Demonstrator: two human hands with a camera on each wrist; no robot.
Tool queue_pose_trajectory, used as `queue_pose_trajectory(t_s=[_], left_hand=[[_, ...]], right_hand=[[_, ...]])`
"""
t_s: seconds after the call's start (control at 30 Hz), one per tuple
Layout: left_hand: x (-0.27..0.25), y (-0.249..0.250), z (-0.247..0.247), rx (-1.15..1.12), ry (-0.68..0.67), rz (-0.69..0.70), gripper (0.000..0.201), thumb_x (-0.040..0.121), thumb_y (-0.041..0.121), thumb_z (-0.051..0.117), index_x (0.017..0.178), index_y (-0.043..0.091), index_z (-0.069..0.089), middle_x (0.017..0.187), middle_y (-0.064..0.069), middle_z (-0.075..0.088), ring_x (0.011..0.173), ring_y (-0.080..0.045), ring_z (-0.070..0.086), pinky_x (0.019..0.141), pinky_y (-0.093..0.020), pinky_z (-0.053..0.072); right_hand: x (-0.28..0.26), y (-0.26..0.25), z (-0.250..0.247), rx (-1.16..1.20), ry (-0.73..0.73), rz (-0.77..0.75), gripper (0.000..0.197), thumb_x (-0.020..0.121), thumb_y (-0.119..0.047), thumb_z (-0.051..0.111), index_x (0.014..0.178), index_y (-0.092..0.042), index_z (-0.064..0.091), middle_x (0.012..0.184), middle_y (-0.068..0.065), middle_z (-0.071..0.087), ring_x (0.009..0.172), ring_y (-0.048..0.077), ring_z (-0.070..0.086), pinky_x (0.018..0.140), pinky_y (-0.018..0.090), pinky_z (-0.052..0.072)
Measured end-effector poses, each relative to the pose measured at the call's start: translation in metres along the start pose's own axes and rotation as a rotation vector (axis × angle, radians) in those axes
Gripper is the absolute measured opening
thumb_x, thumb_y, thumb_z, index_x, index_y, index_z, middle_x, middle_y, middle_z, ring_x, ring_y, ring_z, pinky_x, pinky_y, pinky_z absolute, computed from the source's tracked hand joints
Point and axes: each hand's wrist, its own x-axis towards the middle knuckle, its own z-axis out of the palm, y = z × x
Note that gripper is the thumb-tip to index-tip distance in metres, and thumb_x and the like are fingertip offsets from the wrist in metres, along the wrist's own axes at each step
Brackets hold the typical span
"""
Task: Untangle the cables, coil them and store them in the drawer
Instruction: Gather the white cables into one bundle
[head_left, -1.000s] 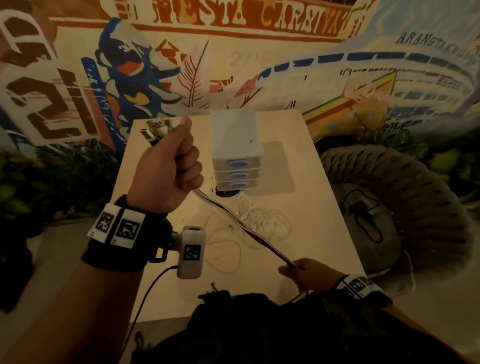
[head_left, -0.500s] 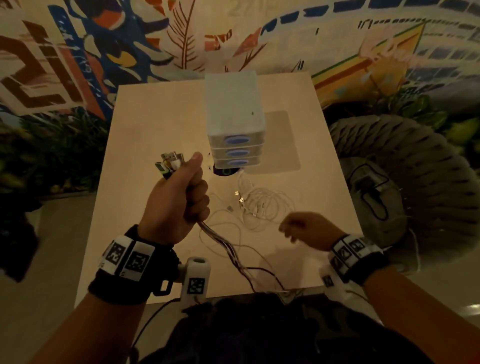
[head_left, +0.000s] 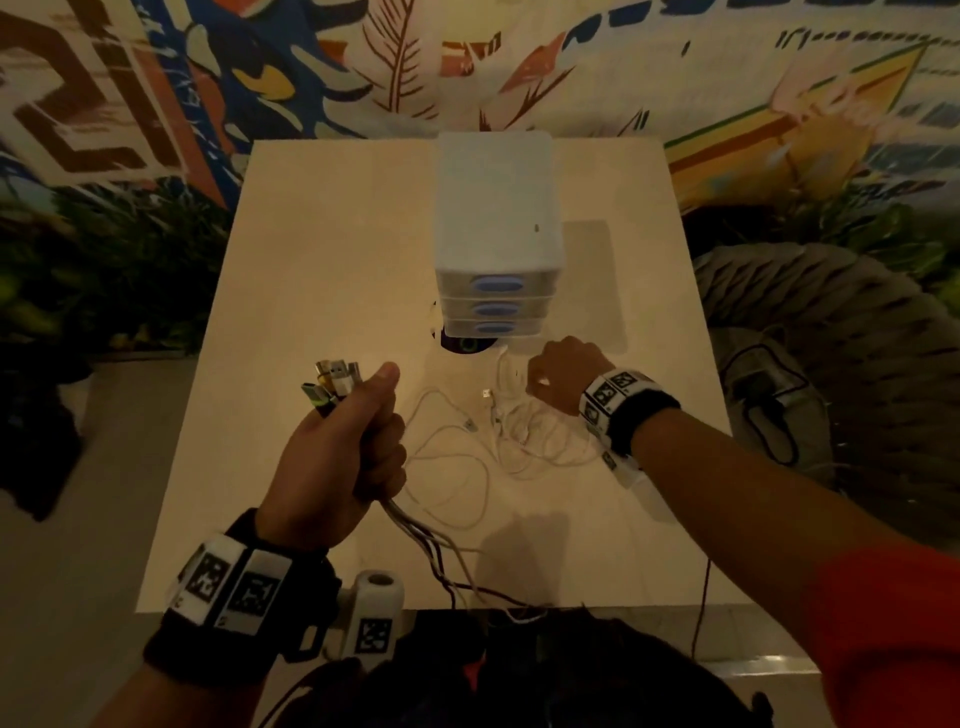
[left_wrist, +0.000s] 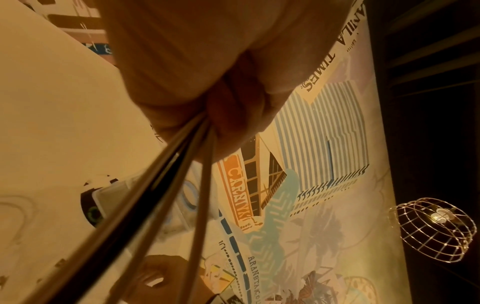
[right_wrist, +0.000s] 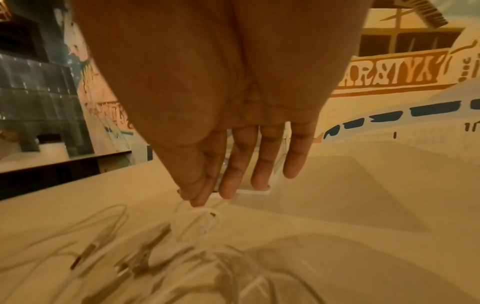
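Observation:
My left hand (head_left: 358, 441) grips a bundle of cables in a fist above the pale table (head_left: 322, 234). The bundle's connectors (head_left: 332, 382) stick out above the thumb. Its strands (head_left: 431, 545) trail down over the table's near edge; the left wrist view shows these strands (left_wrist: 166, 174) leaving the fist (left_wrist: 207, 92). A loose tangle of white cables (head_left: 519, 431) lies in front of the white drawer unit (head_left: 496, 234), whose three blue-handled drawers are closed. My right hand (head_left: 563, 371) hovers over the tangle's far end, fingers (right_wrist: 262, 164) straight, thumb and forefinger tips just above a white loop (right_wrist: 194, 222).
A dark round object (head_left: 462, 344) lies against the drawer unit's front base. A woven chair (head_left: 831, 338) with a grey bag (head_left: 769, 395) stands to the right of the table. A painted wall runs behind, with plants on the left.
My right hand let go of the bundle's lower end and moved forward to the white tangle by the drawers. My left hand came down and nearer with the bundle, whose strands now hang slack.

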Motion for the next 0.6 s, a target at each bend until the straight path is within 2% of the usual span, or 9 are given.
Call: queue_pose_trajectory(t_s=[0.1,0.17,0.23,0.33,0.43,0.6], left_hand=[[-0.002,-0.001,-0.005,-0.004,0.015,-0.006,0.048,0.095,0.039,0.052,0.069,0.021,0.017,0.053,0.003,0.013,0.042,-0.011,0.012,0.045,-0.028,0.013],[-0.001,-0.002,-0.007,0.003,0.022,-0.01,0.048,0.095,0.04,0.053,0.069,0.021,0.017,0.054,0.003,0.013,0.043,-0.011,0.011,0.045,-0.028,0.013],[-0.001,-0.002,-0.007,0.008,0.016,-0.006,0.048,0.095,0.04,0.053,0.07,0.02,0.017,0.056,0.002,0.012,0.044,-0.012,0.01,0.045,-0.028,0.014],[0.0,-0.003,-0.003,0.015,0.01,-0.011,0.048,0.094,0.039,0.053,0.071,0.019,0.016,0.058,0.001,0.011,0.048,-0.015,0.007,0.046,-0.03,0.012],[0.001,-0.003,-0.001,0.017,-0.005,-0.014,0.048,0.094,0.039,0.053,0.071,0.019,0.016,0.056,0.002,0.013,0.048,-0.015,0.007,0.047,-0.03,0.012],[0.004,-0.007,-0.003,0.028,-0.001,0.001,0.053,0.097,0.04,0.058,0.071,0.021,0.016,0.056,0.003,0.014,0.045,-0.013,0.01,0.047,-0.03,0.012]], right_hand=[[0.003,0.008,0.001,0.044,0.03,-0.027,0.033,0.096,-0.055,0.049,0.117,-0.033,0.061,0.123,0.001,0.058,0.117,0.027,0.048,0.1,0.043,0.037],[0.001,0.013,0.003,0.051,-0.012,-0.041,0.037,0.091,-0.061,0.054,0.119,-0.038,0.06,0.124,-0.002,0.057,0.119,0.026,0.047,0.101,0.041,0.036],[-0.001,0.015,0.004,0.01,-0.059,-0.044,0.034,0.091,-0.059,0.056,0.117,-0.037,0.061,0.126,-0.001,0.056,0.122,0.026,0.046,0.103,0.042,0.035],[-0.003,0.018,0.001,0.045,-0.041,-0.045,0.027,0.094,-0.052,0.055,0.113,-0.036,0.064,0.124,0.001,0.058,0.121,0.026,0.047,0.104,0.042,0.038],[-0.01,0.022,-0.007,0.248,0.046,-0.053,0.022,0.094,-0.044,0.06,0.11,-0.031,0.069,0.116,-0.001,0.066,0.112,0.023,0.057,0.1,0.041,0.044],[-0.033,0.028,-0.026,0.491,0.308,-0.08,0.017,0.096,-0.035,0.062,0.104,-0.021,0.069,0.097,-0.002,0.071,0.091,0.016,0.064,0.086,0.037,0.052]])
